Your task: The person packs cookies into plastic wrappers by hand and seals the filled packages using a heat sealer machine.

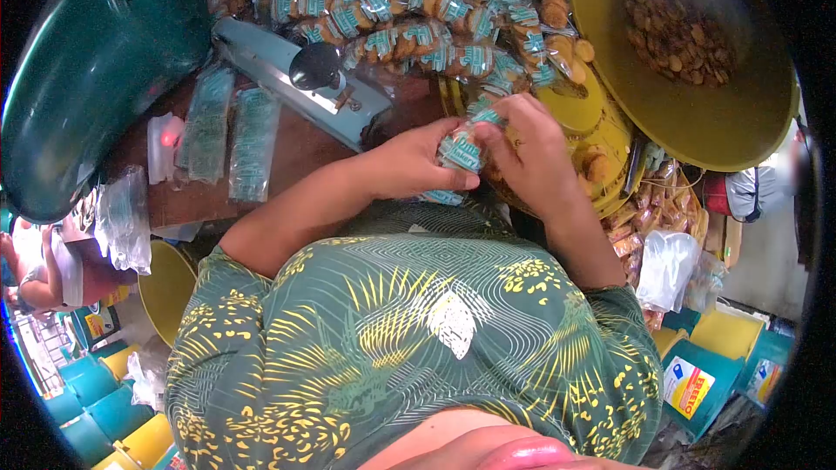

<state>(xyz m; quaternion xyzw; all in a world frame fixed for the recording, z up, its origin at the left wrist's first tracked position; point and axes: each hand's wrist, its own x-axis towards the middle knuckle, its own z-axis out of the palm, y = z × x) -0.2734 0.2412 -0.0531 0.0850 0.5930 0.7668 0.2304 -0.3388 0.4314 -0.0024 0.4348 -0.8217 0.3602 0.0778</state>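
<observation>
Brown bench (305, 150) was pretty crowded, with big containers hemming in both sides. Over on the left, a green basin (100, 78) took up the far corner, and its rim curved down past the bench stuff. Far right had a yellow basin (766, 126) with a heap of small brown pieces inside, its near edge overlapping a yellow tub (601, 117). Between the basins, a pile of filled packets (418, 13) covered the far side, so not much room to reach forward. Next size down was a light-blue device (261, 48) lying at a slant, its near end close to the left wrist. Some brown surface showed between it, the printed sleeves (254, 144) and the left forearm. Left hand (409, 157) was wrapped around one small packet (461, 152), right in front of the chest. Right hand (535, 148) had its fingers pinched on the packet's upper end, beside the tub, so pretty tight for that elbow side.
</observation>
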